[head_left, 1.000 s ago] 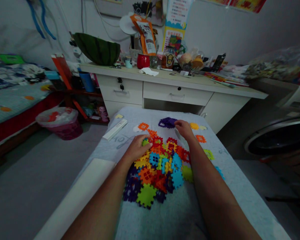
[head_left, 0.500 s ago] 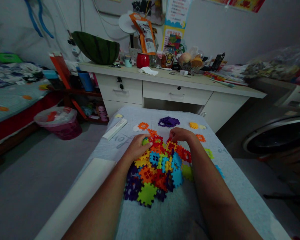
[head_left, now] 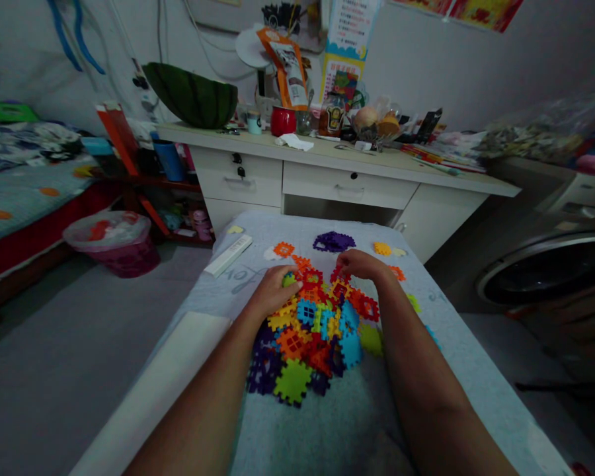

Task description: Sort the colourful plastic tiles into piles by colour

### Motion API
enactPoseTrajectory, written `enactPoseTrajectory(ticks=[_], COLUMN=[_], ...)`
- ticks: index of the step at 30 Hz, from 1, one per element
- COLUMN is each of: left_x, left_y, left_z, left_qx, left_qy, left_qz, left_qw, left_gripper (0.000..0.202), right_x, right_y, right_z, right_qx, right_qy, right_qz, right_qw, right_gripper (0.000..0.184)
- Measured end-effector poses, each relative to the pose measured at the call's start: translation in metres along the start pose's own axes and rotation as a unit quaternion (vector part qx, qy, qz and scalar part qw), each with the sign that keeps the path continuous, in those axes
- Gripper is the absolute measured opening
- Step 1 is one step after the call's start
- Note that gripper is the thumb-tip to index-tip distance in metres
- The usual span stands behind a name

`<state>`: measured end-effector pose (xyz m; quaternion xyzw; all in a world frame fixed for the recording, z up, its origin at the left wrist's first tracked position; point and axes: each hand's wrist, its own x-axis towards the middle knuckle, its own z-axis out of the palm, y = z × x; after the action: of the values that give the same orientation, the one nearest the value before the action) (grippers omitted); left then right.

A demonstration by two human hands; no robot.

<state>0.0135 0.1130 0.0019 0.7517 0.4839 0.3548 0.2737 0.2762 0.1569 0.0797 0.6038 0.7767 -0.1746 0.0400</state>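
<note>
A heap of colourful notched plastic building tiles (head_left: 317,324) lies on the cloth-covered table between my forearms. My left hand (head_left: 276,289) rests on the heap's left side, thumb and fingers apart, beside a green tile (head_left: 288,279); its thumb reaches towards a red frame-shaped tile (head_left: 311,279). At the heap's far right edge, my right hand (head_left: 359,263) is closed in a pinch on a red tile (head_left: 338,275), which the fingers partly cover. A yellow tile (head_left: 340,289) and another red tile (head_left: 364,304) lie just below that hand.
Beyond the heap sits a purple tile pile (head_left: 333,242), with orange tiles (head_left: 283,249) to its left and a yellow tile (head_left: 382,248) to its right. A white box (head_left: 229,256) lies on the left. Behind stands a desk (head_left: 322,155) bearing half a watermelon (head_left: 192,96).
The right hand has shifted slightly, and the red tile at its fingertips stands a little higher. My left hand stays in nearly the same place. The view has turned slightly.
</note>
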Motion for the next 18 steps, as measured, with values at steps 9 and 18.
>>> enactPoseTrajectory(ticks=[9,18], left_x=[-0.001,0.0], left_y=[0.0,0.003], left_z=[0.0,-0.001], left_qx=[0.001,0.013], left_qy=[0.002,-0.003], left_qz=[-0.003,0.001], left_qw=[1.0,1.0], left_gripper=[0.041,0.04], right_x=[0.007,0.004], right_y=[0.009,0.01], right_z=[0.004,0.004], right_qx=[0.002,0.006], right_qy=[0.007,-0.048], right_qz=[-0.02,0.013], right_qw=[1.0,0.999], right_gripper=[0.027,0.021])
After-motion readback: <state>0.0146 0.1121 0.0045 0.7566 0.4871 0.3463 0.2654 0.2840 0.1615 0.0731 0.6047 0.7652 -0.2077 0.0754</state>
